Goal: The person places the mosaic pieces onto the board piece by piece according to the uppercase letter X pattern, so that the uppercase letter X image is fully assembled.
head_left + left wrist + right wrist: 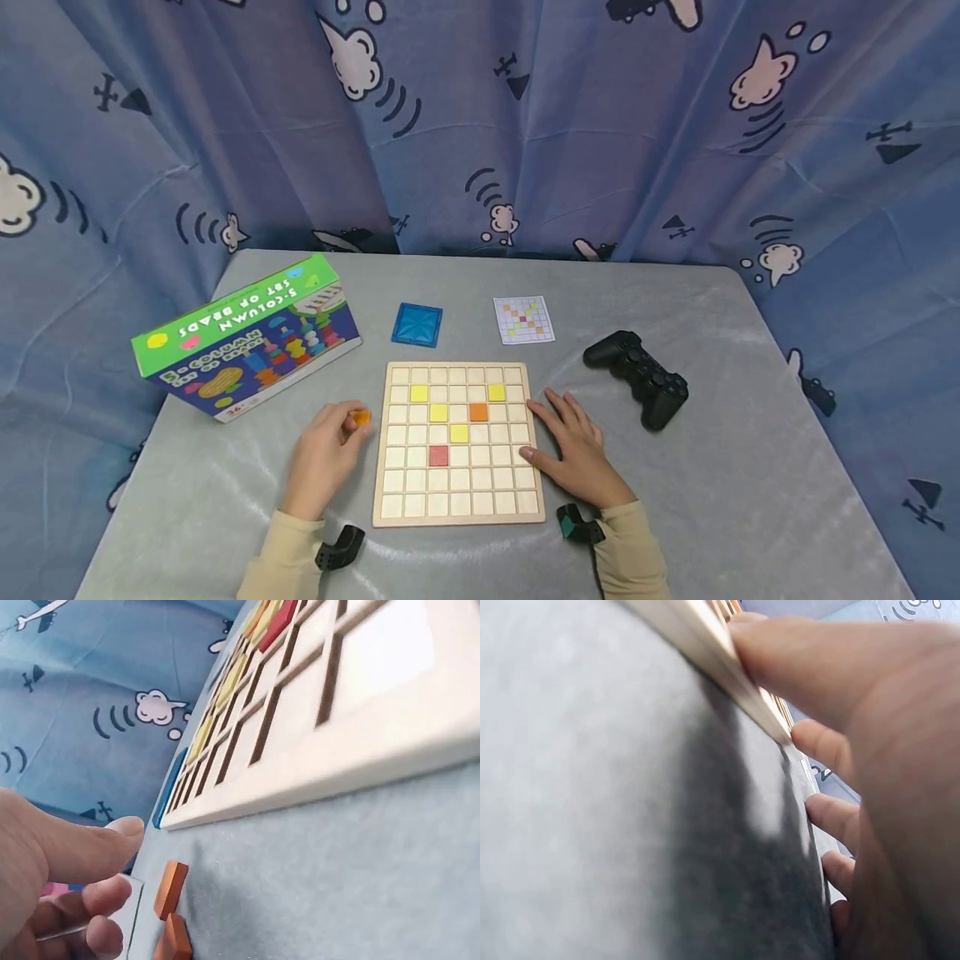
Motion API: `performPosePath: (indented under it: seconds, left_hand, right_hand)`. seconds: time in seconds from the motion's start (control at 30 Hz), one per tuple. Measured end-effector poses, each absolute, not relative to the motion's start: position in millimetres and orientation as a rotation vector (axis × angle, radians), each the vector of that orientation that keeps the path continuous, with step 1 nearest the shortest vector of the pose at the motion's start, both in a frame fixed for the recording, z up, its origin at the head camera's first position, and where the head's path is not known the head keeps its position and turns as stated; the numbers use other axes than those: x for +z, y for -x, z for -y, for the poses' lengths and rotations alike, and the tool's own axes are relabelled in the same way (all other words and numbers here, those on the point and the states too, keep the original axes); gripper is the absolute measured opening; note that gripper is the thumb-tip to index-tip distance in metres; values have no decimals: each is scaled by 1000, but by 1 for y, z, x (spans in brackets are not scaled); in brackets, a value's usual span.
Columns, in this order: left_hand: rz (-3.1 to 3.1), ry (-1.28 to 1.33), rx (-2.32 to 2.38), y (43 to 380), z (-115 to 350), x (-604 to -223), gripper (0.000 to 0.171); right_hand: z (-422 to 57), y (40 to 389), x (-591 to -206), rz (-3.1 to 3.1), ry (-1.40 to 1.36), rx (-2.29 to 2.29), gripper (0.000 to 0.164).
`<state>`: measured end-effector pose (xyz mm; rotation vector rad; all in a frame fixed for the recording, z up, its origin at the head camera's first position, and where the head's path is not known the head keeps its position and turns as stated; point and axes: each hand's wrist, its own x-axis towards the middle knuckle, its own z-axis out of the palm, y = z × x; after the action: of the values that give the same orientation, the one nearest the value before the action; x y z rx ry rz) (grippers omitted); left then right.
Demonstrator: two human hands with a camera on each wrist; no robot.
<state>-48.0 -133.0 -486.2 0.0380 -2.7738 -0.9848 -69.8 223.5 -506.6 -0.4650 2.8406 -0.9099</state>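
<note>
A wooden grid board [459, 527] lies on the table with yellow tiles [459, 433], one orange tile [478, 412] and one red tile [438, 456] in its cells. Left of the board, my left hand [324, 454] is beside loose orange tiles [171, 889]. The left wrist view shows a gap between its thumb and bent fingers, with no tile seen between them; two orange tiles rest on the table just past the fingertips. My right hand [577, 458] has its fingers spread, and its thumb and index finger touch the board's right edge.
A green and blue toy box [255, 337] stands at the left. Behind the board lie a blue square tray [417, 325] and a printed pattern card [523, 320]. A black game controller [637, 379] is to the right. A patterned curtain [480, 125] hangs behind the table.
</note>
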Motion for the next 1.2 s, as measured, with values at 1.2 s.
performPosePath:
  seconds: [1.2]
  left_hand:
    - [2654, -105, -1260, 50, 128, -486, 24]
  right_hand:
    - [-225, 69, -508, -2841, 478, -926, 71]
